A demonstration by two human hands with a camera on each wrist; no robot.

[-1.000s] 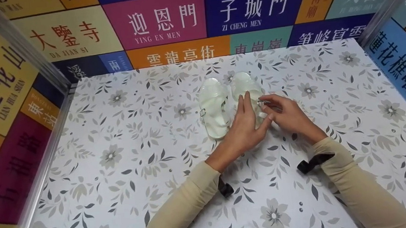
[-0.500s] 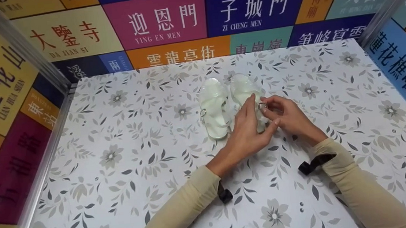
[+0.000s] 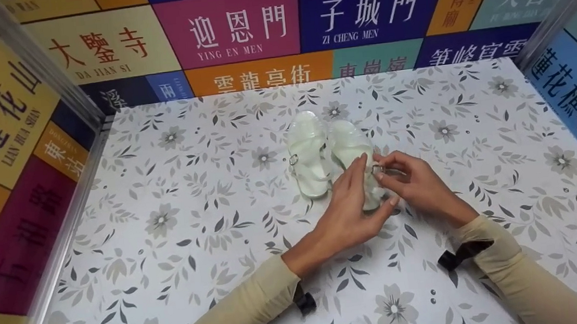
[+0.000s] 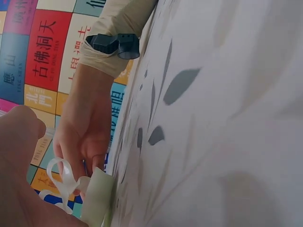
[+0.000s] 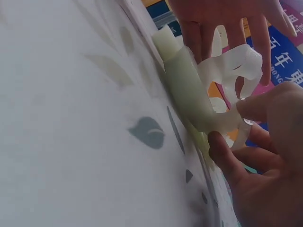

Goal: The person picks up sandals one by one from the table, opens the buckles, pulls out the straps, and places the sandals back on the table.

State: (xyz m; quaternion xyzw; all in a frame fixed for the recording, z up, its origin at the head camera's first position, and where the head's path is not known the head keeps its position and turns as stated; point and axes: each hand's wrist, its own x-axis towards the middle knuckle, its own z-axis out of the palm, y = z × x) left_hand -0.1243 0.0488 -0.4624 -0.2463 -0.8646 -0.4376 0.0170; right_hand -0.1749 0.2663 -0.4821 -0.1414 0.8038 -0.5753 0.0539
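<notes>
Two translucent pale-green jelly sandals lie side by side on the floral table. The left sandal (image 3: pixel 308 155) lies untouched. My left hand (image 3: pixel 374 183) holds the heel end of the right sandal (image 3: pixel 348 143), fingers on one side and thumb on the other. My right hand (image 3: pixel 379 171) pinches the strap by its metal buckle (image 3: pixel 376 168). In the right wrist view the right hand (image 5: pixel 234 124) pinches the strap (image 5: pixel 236 64) beside the sole (image 5: pixel 187 90), with the left hand (image 5: pixel 222 23) above. The left wrist view shows the right hand (image 4: pixel 83 142) behind the strap (image 4: pixel 64 177).
The table (image 3: pixel 197 253) has a grey floral cover. Walls with coloured sign panels (image 3: pixel 235 28) close it in at the back, left and right. Metal posts (image 3: pixel 34 64) stand in the back corners. Black wrist straps (image 3: pixel 461 254) sit on both beige sleeves.
The right sandal has slid toward me, away from its place level with the left one. My left fingers, earlier stretched along it, now lie lower by the heel. The right hand keeps its pinch.
</notes>
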